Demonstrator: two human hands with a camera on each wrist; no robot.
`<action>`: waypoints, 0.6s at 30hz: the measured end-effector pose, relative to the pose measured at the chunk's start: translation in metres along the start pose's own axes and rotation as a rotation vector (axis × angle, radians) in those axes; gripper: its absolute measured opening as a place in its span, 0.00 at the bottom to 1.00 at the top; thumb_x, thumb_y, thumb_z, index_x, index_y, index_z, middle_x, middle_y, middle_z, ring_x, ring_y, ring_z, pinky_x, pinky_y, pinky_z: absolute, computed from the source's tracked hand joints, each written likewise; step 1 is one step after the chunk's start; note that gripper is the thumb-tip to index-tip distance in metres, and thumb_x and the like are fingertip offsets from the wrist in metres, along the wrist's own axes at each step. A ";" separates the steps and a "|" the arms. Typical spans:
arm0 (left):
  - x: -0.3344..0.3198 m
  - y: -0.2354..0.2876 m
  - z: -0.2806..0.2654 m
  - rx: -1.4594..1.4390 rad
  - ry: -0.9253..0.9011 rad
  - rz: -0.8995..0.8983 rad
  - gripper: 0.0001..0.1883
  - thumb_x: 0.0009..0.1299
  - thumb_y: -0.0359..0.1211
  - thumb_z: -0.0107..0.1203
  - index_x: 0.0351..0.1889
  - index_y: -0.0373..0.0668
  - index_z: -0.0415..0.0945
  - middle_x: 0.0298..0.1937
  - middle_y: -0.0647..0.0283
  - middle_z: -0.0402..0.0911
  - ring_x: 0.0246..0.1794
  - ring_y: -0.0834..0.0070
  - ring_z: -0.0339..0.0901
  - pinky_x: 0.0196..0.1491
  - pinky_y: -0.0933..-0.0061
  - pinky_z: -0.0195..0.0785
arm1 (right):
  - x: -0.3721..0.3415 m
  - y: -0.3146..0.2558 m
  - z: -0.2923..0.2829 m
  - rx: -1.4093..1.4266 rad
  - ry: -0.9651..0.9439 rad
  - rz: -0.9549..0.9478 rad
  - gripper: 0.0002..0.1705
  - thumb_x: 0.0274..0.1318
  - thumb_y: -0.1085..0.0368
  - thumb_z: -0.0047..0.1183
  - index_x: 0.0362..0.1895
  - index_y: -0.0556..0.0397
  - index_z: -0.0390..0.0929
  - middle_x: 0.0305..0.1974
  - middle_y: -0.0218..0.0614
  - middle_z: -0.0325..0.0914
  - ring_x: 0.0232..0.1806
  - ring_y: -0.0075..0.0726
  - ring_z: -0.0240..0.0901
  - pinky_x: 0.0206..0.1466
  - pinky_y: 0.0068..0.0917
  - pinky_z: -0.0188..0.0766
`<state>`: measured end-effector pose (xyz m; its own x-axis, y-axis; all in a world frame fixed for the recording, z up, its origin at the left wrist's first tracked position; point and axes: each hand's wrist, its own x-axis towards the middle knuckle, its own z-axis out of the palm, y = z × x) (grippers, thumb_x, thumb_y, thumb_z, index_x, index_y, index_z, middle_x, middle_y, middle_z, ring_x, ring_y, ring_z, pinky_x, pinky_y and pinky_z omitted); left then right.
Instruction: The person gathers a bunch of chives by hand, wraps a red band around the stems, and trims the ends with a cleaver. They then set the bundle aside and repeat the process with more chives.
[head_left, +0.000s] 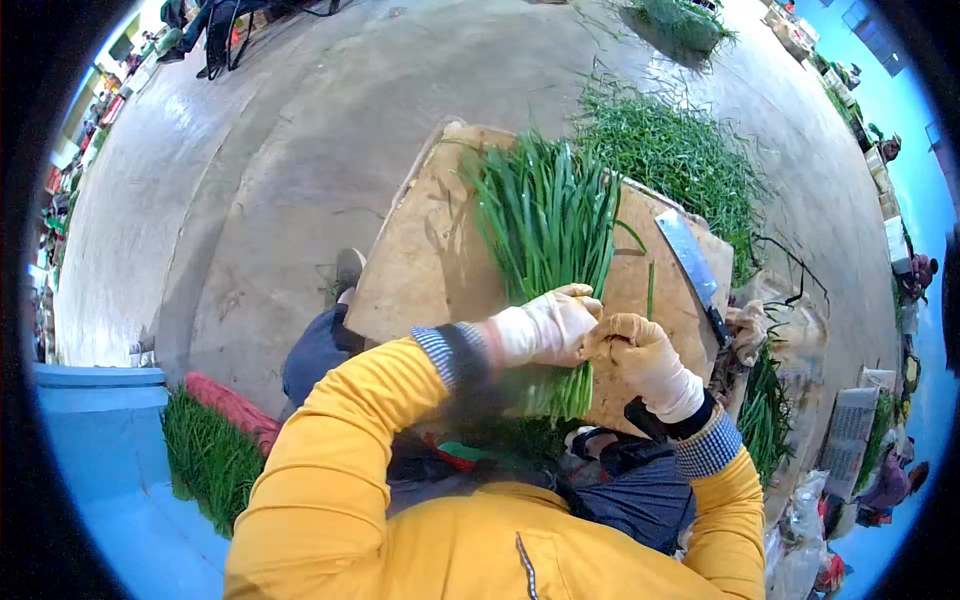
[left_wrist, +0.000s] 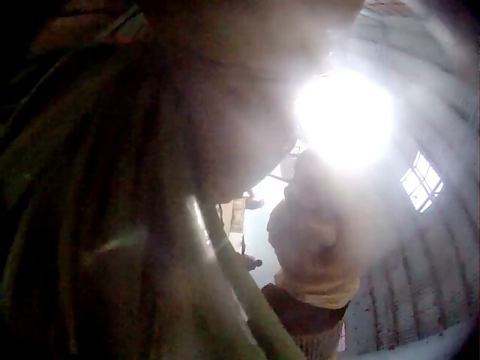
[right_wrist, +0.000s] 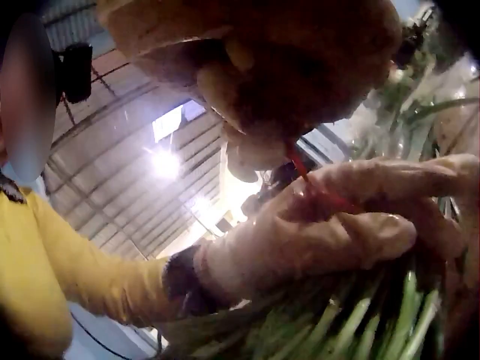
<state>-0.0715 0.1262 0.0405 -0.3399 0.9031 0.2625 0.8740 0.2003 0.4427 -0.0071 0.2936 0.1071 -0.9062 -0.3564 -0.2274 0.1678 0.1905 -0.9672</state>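
Observation:
A thick bunch of garlic chives lies over a tan board, leaves pointing away and pale stem ends towards me. My gloved left hand grips the bunch near the stems. Close beside it, my gloved right hand has its fingers curled. In the right wrist view a thin red band runs from the right hand's fingertips to the left hand, which lies across the stems. The left wrist view shows dark, blurred stems and the right hand against glare.
A cleaver with a black handle lies at the board's right side. Loose greens cover the floor beyond the board. More greens lie at left beside a red cloth. A crumpled rag sits by the board's right edge.

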 end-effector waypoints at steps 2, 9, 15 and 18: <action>-0.001 0.007 -0.013 -0.037 -0.106 -0.055 0.13 0.63 0.43 0.52 0.43 0.52 0.75 0.39 0.65 0.77 0.49 0.69 0.72 0.66 0.59 0.51 | -0.003 -0.012 -0.002 0.121 0.124 0.110 0.07 0.52 0.78 0.48 0.34 0.59 0.78 0.31 0.32 0.78 0.33 0.24 0.73 0.37 0.21 0.71; -0.003 0.011 -0.009 -0.064 -0.080 -0.102 0.22 0.65 0.42 0.51 0.57 0.50 0.71 0.42 0.60 0.77 0.51 0.66 0.73 0.67 0.58 0.51 | -0.028 0.103 -0.044 0.696 0.414 0.246 0.06 0.54 0.70 0.49 0.37 0.56 0.75 0.28 0.29 0.75 0.24 0.21 0.66 0.20 0.13 0.58; -0.011 0.012 -0.050 -0.158 0.188 -0.038 0.25 0.56 0.42 0.59 0.53 0.49 0.74 0.36 0.62 0.78 0.41 0.64 0.74 0.58 0.60 0.59 | -0.004 -0.041 0.014 -0.035 0.085 -0.354 0.06 0.51 0.78 0.51 0.31 0.54 0.77 0.31 0.33 0.80 0.34 0.29 0.76 0.37 0.25 0.73; -0.015 0.021 -0.076 -0.068 0.189 0.048 0.29 0.52 0.42 0.63 0.54 0.50 0.72 0.41 0.67 0.78 0.44 0.66 0.74 0.56 0.63 0.60 | 0.003 -0.081 0.027 -0.552 -0.050 -0.805 0.10 0.43 0.77 0.58 0.31 0.49 0.78 0.32 0.36 0.79 0.35 0.42 0.77 0.41 0.34 0.71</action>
<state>-0.0746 0.0880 0.1107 -0.3635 0.8223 0.4378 0.8673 0.1271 0.4813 -0.0127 0.2524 0.1816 -0.6509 -0.6033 0.4609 -0.7107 0.2706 -0.6494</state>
